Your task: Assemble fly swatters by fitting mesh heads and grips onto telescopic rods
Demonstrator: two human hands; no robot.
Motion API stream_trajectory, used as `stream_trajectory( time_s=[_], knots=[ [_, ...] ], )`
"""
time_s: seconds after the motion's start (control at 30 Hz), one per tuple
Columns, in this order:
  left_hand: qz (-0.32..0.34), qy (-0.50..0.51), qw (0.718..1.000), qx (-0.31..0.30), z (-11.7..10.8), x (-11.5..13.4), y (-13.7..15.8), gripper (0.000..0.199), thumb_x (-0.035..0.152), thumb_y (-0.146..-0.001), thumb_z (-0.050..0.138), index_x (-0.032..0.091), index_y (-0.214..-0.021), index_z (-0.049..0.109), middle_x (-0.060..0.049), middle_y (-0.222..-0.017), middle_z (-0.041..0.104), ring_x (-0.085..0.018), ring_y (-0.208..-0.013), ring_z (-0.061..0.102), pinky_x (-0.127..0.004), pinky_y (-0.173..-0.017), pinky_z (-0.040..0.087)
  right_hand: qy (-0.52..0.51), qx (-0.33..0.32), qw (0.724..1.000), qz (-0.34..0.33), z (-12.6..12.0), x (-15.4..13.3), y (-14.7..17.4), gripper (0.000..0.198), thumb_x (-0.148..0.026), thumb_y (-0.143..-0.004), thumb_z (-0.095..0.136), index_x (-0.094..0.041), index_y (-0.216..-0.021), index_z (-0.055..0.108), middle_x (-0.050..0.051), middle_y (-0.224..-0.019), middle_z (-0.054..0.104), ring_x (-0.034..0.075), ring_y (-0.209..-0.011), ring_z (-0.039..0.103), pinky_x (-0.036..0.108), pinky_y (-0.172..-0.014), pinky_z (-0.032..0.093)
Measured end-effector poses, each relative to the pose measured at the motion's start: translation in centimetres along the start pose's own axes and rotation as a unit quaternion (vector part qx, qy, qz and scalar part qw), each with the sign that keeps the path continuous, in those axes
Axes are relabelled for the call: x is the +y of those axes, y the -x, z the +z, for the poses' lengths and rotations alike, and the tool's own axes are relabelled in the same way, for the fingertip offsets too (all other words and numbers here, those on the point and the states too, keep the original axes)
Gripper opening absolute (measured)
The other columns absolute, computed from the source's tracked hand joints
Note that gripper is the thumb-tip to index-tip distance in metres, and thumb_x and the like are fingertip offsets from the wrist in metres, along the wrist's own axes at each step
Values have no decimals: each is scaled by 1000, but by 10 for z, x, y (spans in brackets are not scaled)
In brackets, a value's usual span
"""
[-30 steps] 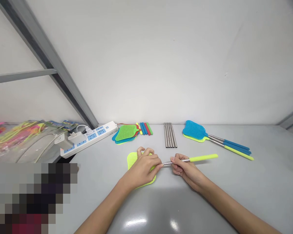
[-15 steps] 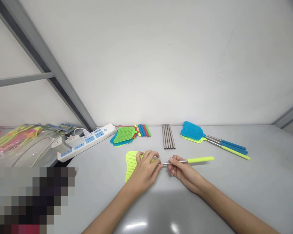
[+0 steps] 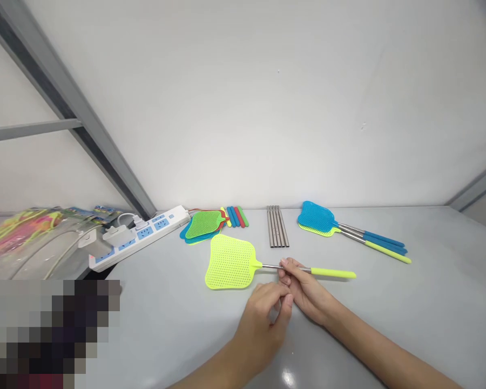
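A yellow-green fly swatter (image 3: 231, 262) lies across in front of me, its mesh head to the left. My right hand (image 3: 302, 289) pinches its thin metal rod just left of the yellow grip (image 3: 332, 273). Below the rod is my left hand (image 3: 267, 313), off the swatter and close to my right fingers. Its fingers are loosely curled, with a small gap to the thumb and nothing visible in them.
Metal tubes (image 3: 277, 227) lie in a row near the wall. Left of them are coloured grips (image 3: 237, 216) and loose swatter heads (image 3: 204, 224), beside a power strip (image 3: 146, 235). Assembled swatters (image 3: 318, 217) lie at the right. Plastic-wrapped goods (image 3: 36, 237) sit far left.
My left hand has released the swatter's neck and moved right and down beside my right hand. The whole mesh head now shows, and my right hand keeps its grip on the rod.
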State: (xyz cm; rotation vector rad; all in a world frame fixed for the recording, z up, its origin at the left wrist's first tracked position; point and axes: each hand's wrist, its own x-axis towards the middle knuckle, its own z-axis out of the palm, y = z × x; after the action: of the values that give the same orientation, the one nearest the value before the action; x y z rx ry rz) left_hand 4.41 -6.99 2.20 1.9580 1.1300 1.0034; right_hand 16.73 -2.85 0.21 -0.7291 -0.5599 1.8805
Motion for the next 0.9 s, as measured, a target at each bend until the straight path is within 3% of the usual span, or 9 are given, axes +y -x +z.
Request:
stream_trajectory(
  time_s=[0.1,0.17,0.33,0.5,0.63,0.77,0.9],
  knots=[
    [-171,190,967,-21,10,-3,1,22,34,-81,34,19,-73,48,1,-61,48,-10,-52,43,-23,-51,35,-31,12,999,12,-2,-2,-2,18,-31,-71,56,-16,-63,49,-4,-56,42,6,-47,34,21,-48,32],
    [-206,273,940,-6,13,-8,-2,22,37,-79,36,18,-73,46,4,-55,44,-9,-49,41,-22,-51,33,-44,10,999,23,-2,-2,-1,19,-33,-71,55,-17,-63,48,-4,-54,40,7,-46,34,21,-49,32],
    [-215,338,916,25,13,-17,-10,22,39,-75,45,17,-73,46,5,-55,43,-5,-43,35,-21,-47,29,-24,-40,996,73,6,2,6,26,-38,-74,48,-18,-58,45,-4,-49,35,9,-46,36,24,-49,34],
    [-219,322,919,52,13,-19,-14,33,43,-77,39,15,-61,48,7,-40,34,-5,-36,29,-19,-41,26,3,-36,999,34,14,8,12,24,-32,-73,52,-17,-57,44,-4,-51,38,8,-47,35,23,-52,34],
    [-229,309,918,94,14,-21,-20,38,47,-73,43,14,-54,48,3,-40,45,-5,-34,35,-19,-36,28,22,-56,998,32,16,7,12,27,-32,-73,52,-16,-54,43,-4,-49,39,8,-47,38,24,-55,36],
    [-236,318,913,92,15,-28,-24,41,49,-70,45,13,-51,52,2,-39,48,-5,-30,35,-18,-31,27,37,-60,997,36,15,8,10,30,-36,-71,53,-17,-51,41,-4,-48,40,10,-48,43,25,-53,37],
    [-259,352,896,77,14,-34,-26,45,50,-67,48,15,-39,43,3,-32,42,-5,-24,30,-19,-27,23,39,-66,996,35,12,9,9,27,-36,-72,52,-16,-54,43,-3,-49,44,13,-50,49,29,-55,40]
  ],
)
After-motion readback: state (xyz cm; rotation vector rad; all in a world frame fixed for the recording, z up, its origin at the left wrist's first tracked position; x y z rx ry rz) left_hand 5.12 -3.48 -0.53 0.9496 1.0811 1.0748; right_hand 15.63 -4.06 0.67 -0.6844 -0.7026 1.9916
